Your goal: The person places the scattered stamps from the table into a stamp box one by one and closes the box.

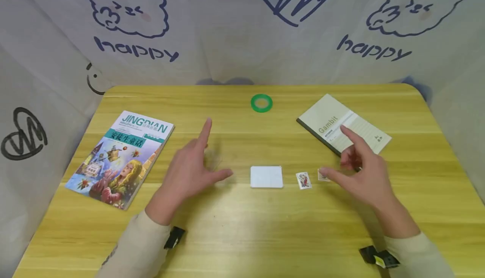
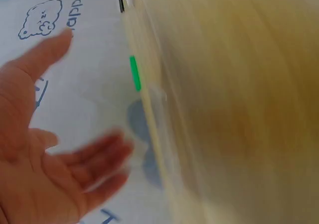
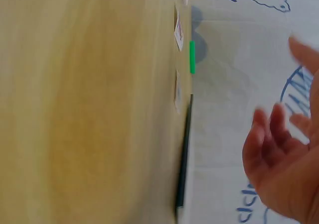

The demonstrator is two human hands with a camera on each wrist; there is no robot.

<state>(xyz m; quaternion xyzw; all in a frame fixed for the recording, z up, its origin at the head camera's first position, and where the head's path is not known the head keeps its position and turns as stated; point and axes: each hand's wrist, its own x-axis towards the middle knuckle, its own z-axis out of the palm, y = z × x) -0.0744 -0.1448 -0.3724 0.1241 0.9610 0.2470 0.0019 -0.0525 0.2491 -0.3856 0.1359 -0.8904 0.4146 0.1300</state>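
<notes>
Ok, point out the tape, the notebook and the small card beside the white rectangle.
Tape (image 2: 135,73): left wrist view, green side.
Notebook (image 1: 340,113): head view, front cover.
Card (image 1: 304,180): head view, printed face.

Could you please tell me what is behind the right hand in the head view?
Behind the right hand, the Gambit notebook and a small card partly show. The fingers and thumb cover the rest, so the card's full face cannot be seen.

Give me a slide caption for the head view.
Two hands hover over a table set with a magazine, green tape, notebook, white rectangle and two small cards.
</notes>
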